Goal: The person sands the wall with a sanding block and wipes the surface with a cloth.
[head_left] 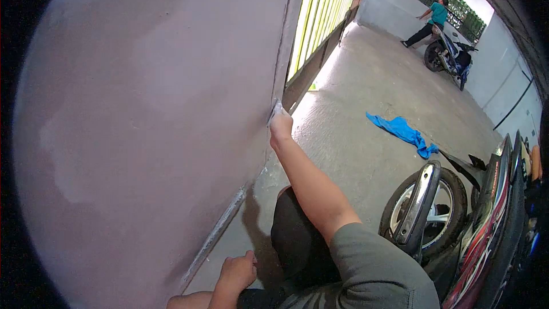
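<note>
My right hand (280, 124) reaches forward to the edge of the pale wall (148, 91), close to the corner beside the barred opening. Its fingers are closed on a small whitish, flat piece (277, 106), pressed at the wall edge; I cannot make out its kind. Low in the view, my left hand (237, 273) is by my bent leg, fingers curled into a loose fist. The inside of that fist is hidden.
A motorbike (434, 206) stands close on the right. A blue cloth (403, 131) lies on the concrete floor (337, 131). Farther back, a person (437, 14) leans by the low wall near another motorbike (452, 57). A yellow-green barred grille (323, 11) lines the opening.
</note>
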`<act>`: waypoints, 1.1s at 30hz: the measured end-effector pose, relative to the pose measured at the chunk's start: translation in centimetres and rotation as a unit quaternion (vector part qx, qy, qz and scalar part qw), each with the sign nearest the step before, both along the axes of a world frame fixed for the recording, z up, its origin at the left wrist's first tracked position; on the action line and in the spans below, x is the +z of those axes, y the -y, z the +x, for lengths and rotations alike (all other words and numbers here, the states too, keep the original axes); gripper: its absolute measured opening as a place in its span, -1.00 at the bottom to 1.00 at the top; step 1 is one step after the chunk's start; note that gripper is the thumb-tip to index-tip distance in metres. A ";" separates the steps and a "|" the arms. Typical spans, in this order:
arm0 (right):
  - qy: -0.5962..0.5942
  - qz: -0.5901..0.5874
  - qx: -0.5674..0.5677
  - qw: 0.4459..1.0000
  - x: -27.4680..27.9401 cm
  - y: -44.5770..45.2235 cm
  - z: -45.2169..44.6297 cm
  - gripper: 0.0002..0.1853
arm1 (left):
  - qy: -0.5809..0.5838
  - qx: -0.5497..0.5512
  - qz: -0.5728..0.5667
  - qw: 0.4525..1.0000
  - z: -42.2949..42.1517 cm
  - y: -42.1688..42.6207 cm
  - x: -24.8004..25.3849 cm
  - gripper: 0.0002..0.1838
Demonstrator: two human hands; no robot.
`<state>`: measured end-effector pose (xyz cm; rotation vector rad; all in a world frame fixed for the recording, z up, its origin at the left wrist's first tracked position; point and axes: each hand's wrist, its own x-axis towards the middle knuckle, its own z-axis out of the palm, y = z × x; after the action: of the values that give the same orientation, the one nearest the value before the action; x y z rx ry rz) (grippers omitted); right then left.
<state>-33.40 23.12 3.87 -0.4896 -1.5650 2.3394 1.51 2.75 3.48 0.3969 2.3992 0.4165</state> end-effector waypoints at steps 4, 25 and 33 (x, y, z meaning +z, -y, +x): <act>-0.013 -0.013 -0.019 1.000 -1.4 -0.1 -1.2 -0.48 | -0.032 0.029 0.034 0.998 0.1 0.4 0.2 -0.74; -0.017 -0.029 -0.011 0.999 -2.4 -0.1 -1.7 -0.47 | -0.041 0.048 0.034 0.997 -0.5 1.2 0.1 -0.72; 0.050 0.088 -0.053 0.993 2.4 0.7 1.3 -0.53 | -0.034 0.075 0.022 0.996 0.1 1.4 0.7 -0.71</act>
<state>-32.13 22.41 6.28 -0.6391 -1.7268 2.1041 1.62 1.39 4.19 0.2544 2.4993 0.5322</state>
